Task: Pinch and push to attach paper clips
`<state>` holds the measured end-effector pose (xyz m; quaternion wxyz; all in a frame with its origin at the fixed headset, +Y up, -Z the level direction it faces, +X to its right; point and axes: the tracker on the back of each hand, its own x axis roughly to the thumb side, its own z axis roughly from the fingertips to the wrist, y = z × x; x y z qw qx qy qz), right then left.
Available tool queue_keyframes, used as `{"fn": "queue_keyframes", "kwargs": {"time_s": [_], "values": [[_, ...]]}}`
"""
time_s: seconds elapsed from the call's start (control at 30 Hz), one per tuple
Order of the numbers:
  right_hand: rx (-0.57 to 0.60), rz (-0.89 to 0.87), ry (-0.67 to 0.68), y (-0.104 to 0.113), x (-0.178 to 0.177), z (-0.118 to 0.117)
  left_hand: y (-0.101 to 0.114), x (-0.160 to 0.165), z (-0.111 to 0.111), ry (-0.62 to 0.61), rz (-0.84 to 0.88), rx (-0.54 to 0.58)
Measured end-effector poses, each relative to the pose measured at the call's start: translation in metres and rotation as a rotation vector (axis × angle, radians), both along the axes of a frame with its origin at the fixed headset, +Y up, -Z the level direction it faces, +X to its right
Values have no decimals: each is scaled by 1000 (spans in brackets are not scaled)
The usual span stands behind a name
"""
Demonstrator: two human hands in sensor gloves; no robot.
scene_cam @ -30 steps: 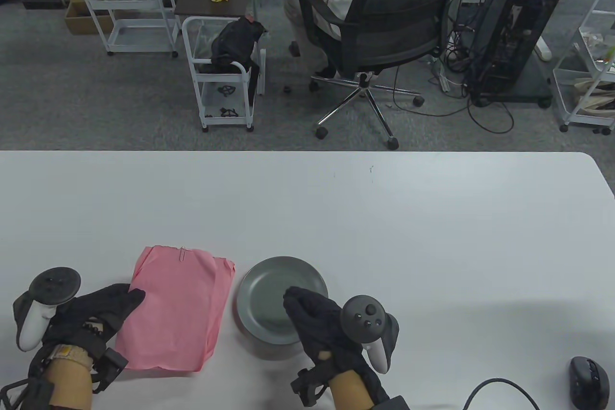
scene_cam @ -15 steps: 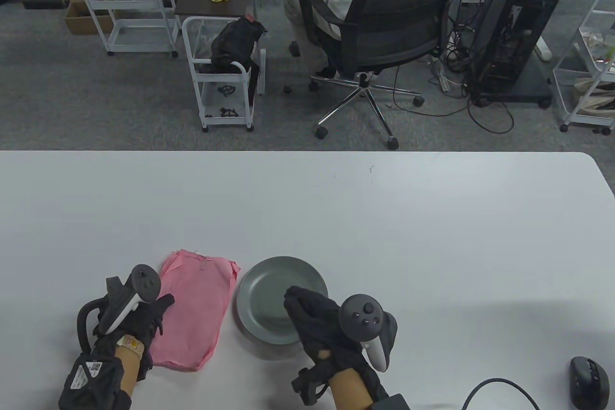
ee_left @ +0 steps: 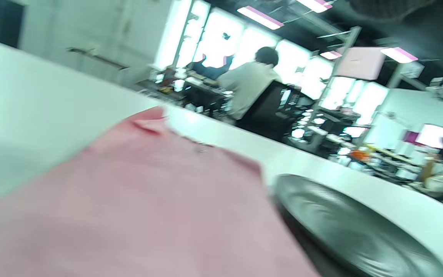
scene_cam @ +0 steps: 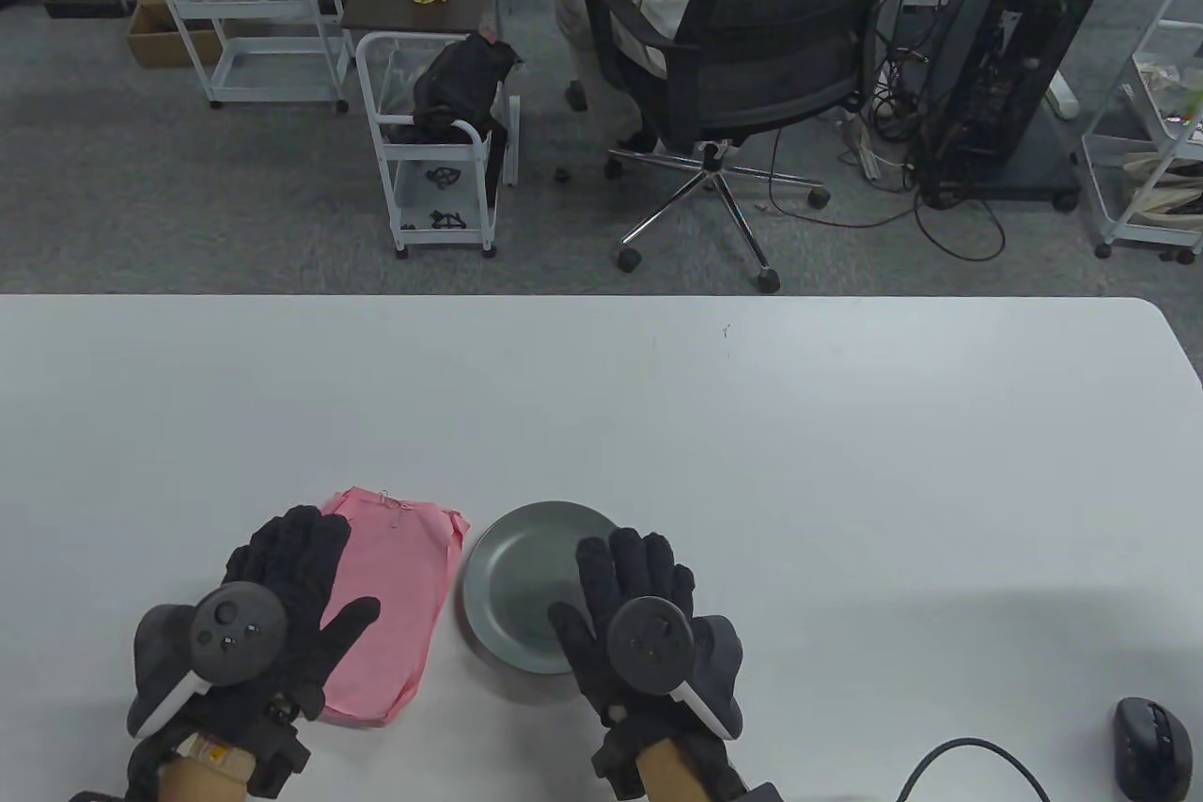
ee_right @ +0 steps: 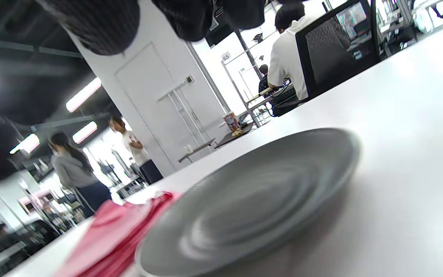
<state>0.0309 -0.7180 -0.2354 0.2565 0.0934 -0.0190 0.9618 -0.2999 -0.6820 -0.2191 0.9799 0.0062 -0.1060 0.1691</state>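
Note:
A stack of pink paper (scene_cam: 399, 576) lies near the table's front edge, with paper clips (scene_cam: 393, 501) on its far edge. In the left wrist view the pink paper (ee_left: 137, 200) fills the foreground, and a clip (ee_left: 202, 147) shows blurred on it. My left hand (scene_cam: 287, 590) lies flat, palm down, fingers spread, over the paper's left part. A grey plate (scene_cam: 526, 572) stands right of the paper; no clips show in it. My right hand (scene_cam: 634, 600) is spread flat, palm down, over the plate's near right part. The grey plate (ee_right: 252, 207) looks bare in the right wrist view.
A black computer mouse (scene_cam: 1151, 746) and a black cable (scene_cam: 977, 764) lie at the table's front right. Beyond the far table edge are an office chair (scene_cam: 752, 40) with a seated person, white carts (scene_cam: 442, 153) and a computer tower (scene_cam: 1006, 50).
My left hand turned palm down and spread over the pink paper, which shifted right a second ago. My right hand opened from a curled pose and flattened over the plate.

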Motion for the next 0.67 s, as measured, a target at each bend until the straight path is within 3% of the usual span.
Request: {"fn": "queue_keyframes", "kwargs": {"time_s": [0.17,0.67], "values": [[21,90,-18,-1,-3,5,-8,21,23,-83,-98,67],[-47,75,-29,-17,4,-7,-30,6,12,-107,-13,-47]]}}
